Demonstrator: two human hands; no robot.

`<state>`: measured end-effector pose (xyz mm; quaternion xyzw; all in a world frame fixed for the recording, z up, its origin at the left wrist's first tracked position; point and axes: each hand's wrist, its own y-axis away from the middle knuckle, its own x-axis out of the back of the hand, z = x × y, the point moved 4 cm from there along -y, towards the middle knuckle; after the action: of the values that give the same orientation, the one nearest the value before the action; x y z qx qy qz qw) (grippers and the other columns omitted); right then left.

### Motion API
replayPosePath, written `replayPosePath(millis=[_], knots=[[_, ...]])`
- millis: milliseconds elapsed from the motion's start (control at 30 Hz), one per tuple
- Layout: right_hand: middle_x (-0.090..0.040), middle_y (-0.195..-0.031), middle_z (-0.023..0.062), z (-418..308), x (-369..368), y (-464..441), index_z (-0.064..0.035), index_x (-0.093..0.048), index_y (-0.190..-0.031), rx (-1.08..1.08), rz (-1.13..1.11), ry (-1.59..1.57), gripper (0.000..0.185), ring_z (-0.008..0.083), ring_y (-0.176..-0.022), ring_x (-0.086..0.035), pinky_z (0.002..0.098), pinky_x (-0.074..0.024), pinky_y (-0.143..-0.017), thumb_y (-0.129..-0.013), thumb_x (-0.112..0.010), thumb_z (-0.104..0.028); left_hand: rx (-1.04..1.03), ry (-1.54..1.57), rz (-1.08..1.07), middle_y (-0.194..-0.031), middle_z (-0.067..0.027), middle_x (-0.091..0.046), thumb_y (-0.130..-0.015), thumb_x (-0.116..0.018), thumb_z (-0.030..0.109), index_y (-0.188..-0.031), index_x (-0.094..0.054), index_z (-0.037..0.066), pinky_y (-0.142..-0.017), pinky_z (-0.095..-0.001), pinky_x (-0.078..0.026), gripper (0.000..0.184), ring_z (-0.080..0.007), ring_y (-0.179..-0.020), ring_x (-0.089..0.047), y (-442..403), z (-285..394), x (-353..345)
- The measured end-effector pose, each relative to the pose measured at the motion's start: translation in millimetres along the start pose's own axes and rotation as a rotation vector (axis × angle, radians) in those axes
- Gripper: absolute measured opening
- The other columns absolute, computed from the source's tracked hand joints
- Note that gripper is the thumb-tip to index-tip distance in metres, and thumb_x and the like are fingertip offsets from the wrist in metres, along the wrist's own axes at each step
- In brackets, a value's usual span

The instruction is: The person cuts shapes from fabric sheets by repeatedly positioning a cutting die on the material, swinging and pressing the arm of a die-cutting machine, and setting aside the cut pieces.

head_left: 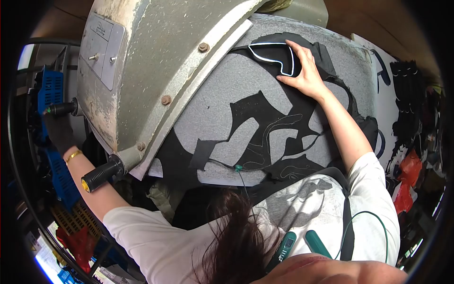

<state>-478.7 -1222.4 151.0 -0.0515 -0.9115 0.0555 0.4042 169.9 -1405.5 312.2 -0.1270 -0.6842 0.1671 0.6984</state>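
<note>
My right hand [305,73] grips a white-edged cutting die [292,59] by its right side, thumb at the lower edge and fingers at the upper corner. The die lies on black fabric [321,54] near the top of the grey work surface [208,102]. My left hand [59,125], in a dark glove, is at the far left by a black handle [61,109] on the side of the large grey machine head [161,52]; its fingers are partly hidden. Black fabric with cut-out gaps [255,113] spreads across the surface.
A second black handle [101,174] with a yellow end juts from the machine's lower edge. Blue crates [51,90] stand at the left. Stacked black pieces [406,94] and red bags [409,168] are at the right. A small green item [238,168] lies near the surface's front edge.
</note>
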Motion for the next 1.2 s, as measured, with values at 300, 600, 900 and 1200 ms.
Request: replayPosePath(millis=[300, 600, 900, 1200], knots=[[-0.048, -0.124, 0.0172, 0, -2, 1, -0.016, -0.04, -0.14, 0.022, 0.049, 0.065, 0.092, 0.0341, -0.119, -0.044, 0.0431, -0.034, -0.104, -0.061, -0.083, -0.034, -0.206, 0.418, 0.139, -0.115, -0.0105, -0.059, -0.094, -0.047, 0.003, -0.12, -0.049, -0.003, -0.103, -0.0325, -0.044, 0.027, -0.02, -0.109, -0.059, -33, -61, -45], [-0.036, -0.14, 0.0226, 13, 14, 15, -0.0105, -0.026, -0.148, 0.099, 0.027, -0.032, 0.107, 0.0359, -0.133, -0.034, 0.0426, -0.0316, -0.109, -0.063, -0.085, -0.034, 0.524, 1.48, 0.267, -0.078, -0.004, -0.057, -0.099, -0.048, 0.031, -0.091, -0.05, 0.01, -0.075, -0.0302, -0.049, 0.022, -0.0162, -0.074, -0.057, 78, 44, 13], [-0.065, -0.088, 0.0024, 80, 37, 128, -0.0035, -0.063, -0.107, -0.153, 0.61, -0.276, 0.022, 0.006, -0.073, -0.056, 0.0203, -0.045, -0.063, -0.087, -0.068, -0.012, 0.476, 1.787, 0.228, -0.068, 0.0008, -0.054, -0.099, -0.047, 0.04, -0.083, -0.049, 0.017, -0.059, -0.033, -0.046, 0.028, -0.0184, -0.058, -0.053, 174, 124, 28], [-0.062, -0.075, -0.0003, 83, 20, 103, -0.003, -0.065, -0.092, -0.16, 0.684, -0.282, 0.012, 0.0045, -0.06, -0.049, 0.021, -0.042, -0.056, -0.089, -0.066, -0.014, 0.258, 1.808, 0.132, -0.078, -0.0028, -0.058, -0.095, -0.053, 0.021, -0.085, -0.053, 0.011, -0.066, -0.0321, -0.046, 0.014, -0.0194, -0.068, -0.052, 188, 146, 15]])
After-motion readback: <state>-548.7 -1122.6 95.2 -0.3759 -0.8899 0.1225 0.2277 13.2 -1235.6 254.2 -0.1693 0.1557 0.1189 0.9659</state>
